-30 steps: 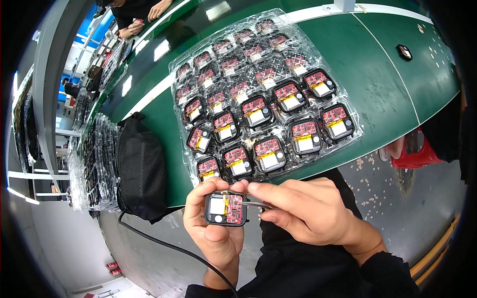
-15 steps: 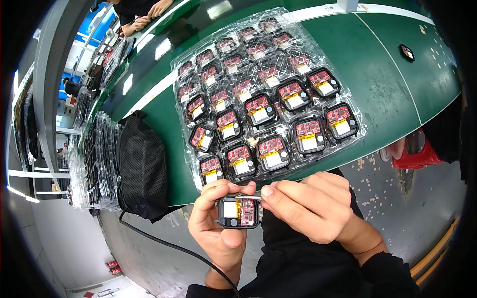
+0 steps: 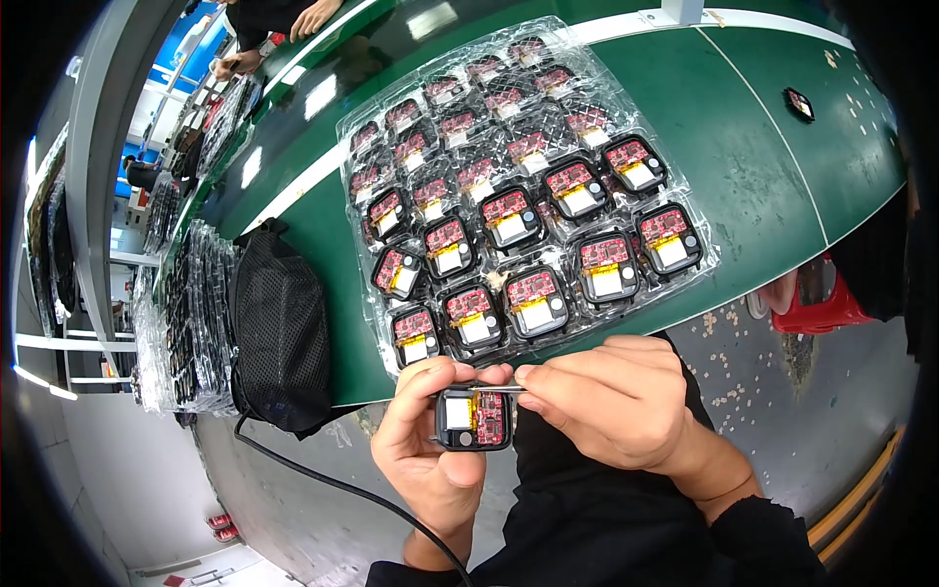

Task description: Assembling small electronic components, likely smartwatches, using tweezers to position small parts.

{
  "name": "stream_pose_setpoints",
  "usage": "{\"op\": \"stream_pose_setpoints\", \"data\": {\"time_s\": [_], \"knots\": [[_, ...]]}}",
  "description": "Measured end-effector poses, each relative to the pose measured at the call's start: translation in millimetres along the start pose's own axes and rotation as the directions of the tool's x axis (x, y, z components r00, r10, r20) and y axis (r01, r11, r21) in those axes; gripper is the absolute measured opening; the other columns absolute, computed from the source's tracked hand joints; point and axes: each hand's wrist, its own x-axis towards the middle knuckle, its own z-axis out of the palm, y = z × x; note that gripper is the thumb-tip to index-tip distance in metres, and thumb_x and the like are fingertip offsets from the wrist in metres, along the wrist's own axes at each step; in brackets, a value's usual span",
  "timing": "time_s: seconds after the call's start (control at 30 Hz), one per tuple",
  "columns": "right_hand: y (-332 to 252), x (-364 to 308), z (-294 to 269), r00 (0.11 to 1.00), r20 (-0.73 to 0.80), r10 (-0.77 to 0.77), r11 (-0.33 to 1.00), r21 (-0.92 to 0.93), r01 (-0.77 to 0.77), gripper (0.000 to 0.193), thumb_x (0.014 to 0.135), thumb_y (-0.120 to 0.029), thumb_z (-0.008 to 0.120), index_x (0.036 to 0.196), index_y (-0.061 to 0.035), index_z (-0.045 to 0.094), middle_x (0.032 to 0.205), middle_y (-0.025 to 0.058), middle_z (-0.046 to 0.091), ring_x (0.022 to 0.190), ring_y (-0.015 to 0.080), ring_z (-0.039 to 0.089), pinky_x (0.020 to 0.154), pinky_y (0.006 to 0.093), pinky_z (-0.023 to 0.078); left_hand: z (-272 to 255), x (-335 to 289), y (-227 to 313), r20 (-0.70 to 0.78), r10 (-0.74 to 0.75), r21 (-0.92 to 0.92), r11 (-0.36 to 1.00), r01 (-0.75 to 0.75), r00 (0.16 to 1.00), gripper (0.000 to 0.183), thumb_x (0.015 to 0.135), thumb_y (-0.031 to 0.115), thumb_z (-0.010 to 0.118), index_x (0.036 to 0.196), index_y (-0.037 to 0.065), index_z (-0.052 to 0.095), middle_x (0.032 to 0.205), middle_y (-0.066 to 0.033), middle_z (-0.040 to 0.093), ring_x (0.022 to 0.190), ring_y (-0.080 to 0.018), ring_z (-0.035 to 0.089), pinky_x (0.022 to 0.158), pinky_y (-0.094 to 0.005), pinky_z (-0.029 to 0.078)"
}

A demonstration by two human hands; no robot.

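My left hand (image 3: pixel 421 440) grips a black square smartwatch housing (image 3: pixel 473 446) between thumb and fingers, its inside facing up. A red circuit board (image 3: pixel 492 419), a white battery and yellow tape show within it. In my right hand (image 3: pixel 616 406), pinched between thumb and forefinger, are thin metal tweezers (image 3: pixel 499 389). Their tips reach over the housing's upper edge, by the yellow tape; exact contact is too small to tell. Just beyond my hands lies a clear plastic tray (image 3: pixel 706 256) with several similar open housings (image 3: pixel 536 301) in its pockets.
The tray rests on a green table (image 3: pixel 753 176), with one loose housing (image 3: pixel 799 104) at the far right. A black mesh bag (image 3: pixel 281 333) and stacked clear trays (image 3: pixel 201 323) stand to the left. A black cable (image 3: pixel 342 486) runs past my left forearm. Another person's hand (image 3: pixel 318 17) shows at the far edge.
The housing and the tweezers have shifted very slightly in my hands, a little to the right. At the far edge, the other person's hands have moved apart.
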Motion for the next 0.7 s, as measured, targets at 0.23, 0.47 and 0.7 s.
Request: {"op": "stream_pose_setpoints", "data": {"time_s": [0.23,0.47,0.7], "knots": [[-0.7,-3.4,0.4,0.998,0.026,-0.058,0.986,-0.157,0.061,0.019,0.078,-0.010,0.074,0.096,-0.0045,0.073,0.082,-0.0007,0.069,0.055,0.0091,0.060,0.046,0.0241,0.044,2.0,-0.7,0.6,-0.065,-0.052,0.034,0.998,0.055,0.997,0.091,0.074,0.052,0.083,0.135,-0.008,0.051,0.123,-0.0167,0.060,0.111,-0.0304,0.067,0.097,-0.0443,0.058],[-0.6,-1.7,0.3,1.000,-0.001,-0.015,1.000,-0.023,0.014,0.019,0.077,-0.009,0.077,0.095,-0.0039,0.073,0.080,0.0015,0.070,0.055,0.0133,0.063,0.047,0.0259,0.046,2.2,-1.2,3.3,-0.065,-0.052,0.013,0.999,0.053,0.997,0.092,0.073,0.050,0.086,0.136,-0.008,0.052,0.124,-0.0169,0.060,0.111,-0.0314,0.067,0.096,-0.0441,0.059],[0.7,-3.3,4.4,1.000,-0.014,-0.027,1.000,-0.013,0.027,0.020,0.078,-0.010,0.078,0.096,-0.0030,0.073,0.080,0.0024,0.070,0.054,0.0129,0.062,0.046,0.0259,0.046,-0.1,-2.8,2.0,-0.057,-0.041,0.016,0.999,0.042,0.998,0.092,0.072,0.049,0.087,0.135,-0.008,0.052,0.125,-0.0166,0.060,0.111,-0.0318,0.068,0.096,-0.0444,0.059]]}}
